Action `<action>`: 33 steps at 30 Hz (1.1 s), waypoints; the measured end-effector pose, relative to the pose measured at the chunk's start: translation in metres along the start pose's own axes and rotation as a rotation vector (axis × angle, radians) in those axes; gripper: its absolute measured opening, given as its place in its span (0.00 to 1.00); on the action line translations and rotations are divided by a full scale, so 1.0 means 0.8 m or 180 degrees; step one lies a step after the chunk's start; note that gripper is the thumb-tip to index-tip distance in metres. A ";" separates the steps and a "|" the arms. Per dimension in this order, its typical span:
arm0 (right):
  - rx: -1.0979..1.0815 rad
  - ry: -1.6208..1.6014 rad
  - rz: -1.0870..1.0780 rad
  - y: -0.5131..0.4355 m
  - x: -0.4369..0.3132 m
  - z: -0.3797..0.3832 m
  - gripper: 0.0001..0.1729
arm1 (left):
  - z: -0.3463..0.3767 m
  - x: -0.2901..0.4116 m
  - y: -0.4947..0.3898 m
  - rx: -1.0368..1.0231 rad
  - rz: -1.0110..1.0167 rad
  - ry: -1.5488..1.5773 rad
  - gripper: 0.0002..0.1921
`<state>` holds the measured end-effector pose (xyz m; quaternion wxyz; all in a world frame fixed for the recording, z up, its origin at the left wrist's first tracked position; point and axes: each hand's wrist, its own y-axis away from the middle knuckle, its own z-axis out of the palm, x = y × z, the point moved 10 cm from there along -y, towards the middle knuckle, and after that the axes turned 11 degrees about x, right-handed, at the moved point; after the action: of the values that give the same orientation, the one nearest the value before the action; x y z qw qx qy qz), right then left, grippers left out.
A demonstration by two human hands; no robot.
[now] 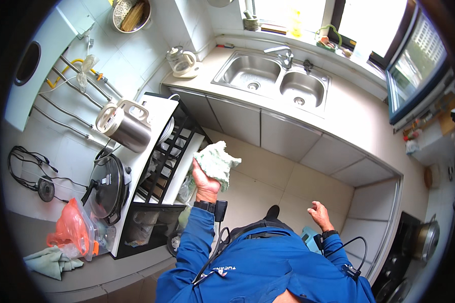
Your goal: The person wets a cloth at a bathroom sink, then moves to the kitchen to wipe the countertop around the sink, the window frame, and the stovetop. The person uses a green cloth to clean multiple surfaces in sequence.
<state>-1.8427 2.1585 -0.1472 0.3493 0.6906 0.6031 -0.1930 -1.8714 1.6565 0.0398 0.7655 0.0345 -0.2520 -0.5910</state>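
Note:
My left hand holds a crumpled, pale green cloth in front of the black-and-white storage cabinet, above the tiled floor. The cloth spreads over the palm and covers the fingertips. Lower at the right, my right hand hangs at my side with its fingers loosely bent, and nothing shows in it. A light blue object, partly hidden by my body, is below that hand. Ahead of me, the double-bowl steel sink sits in the pale countertop under a faucet.
On the cabinet stand a steel soymilk maker and a lidded black electric pan. A red plastic bag and another green cloth lie at lower left. A glass kettle stands left of the sink. The window sash swings inward.

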 end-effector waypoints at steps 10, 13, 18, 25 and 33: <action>-0.0187 0.0057 -0.0280 -0.166 -0.045 -0.035 0.31 | 0.040 0.028 -0.147 -0.0306 0.0437 -0.0071 0.37; -0.0126 0.0098 -0.0221 -0.190 -0.035 -0.036 0.31 | 0.033 0.051 -0.206 0.0194 0.0747 -0.0221 0.37; -0.0026 0.0216 -0.0019 -0.223 -0.010 -0.027 0.32 | 0.062 0.099 -0.325 0.0102 0.0925 -0.0376 0.38; 0.0156 0.0574 0.0631 -0.270 -0.031 -0.026 0.29 | 0.091 0.195 -0.559 -0.0278 0.1648 -0.1089 0.34; -0.0296 0.0504 0.0869 -0.396 -0.193 0.015 0.31 | 0.016 0.152 -0.797 0.0582 0.1982 -0.7286 0.31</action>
<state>-2.1783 2.0513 -0.1280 0.3553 0.7623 0.5376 -0.0606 -2.4216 1.3567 -0.1311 0.2009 -0.5215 -0.8279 -0.0467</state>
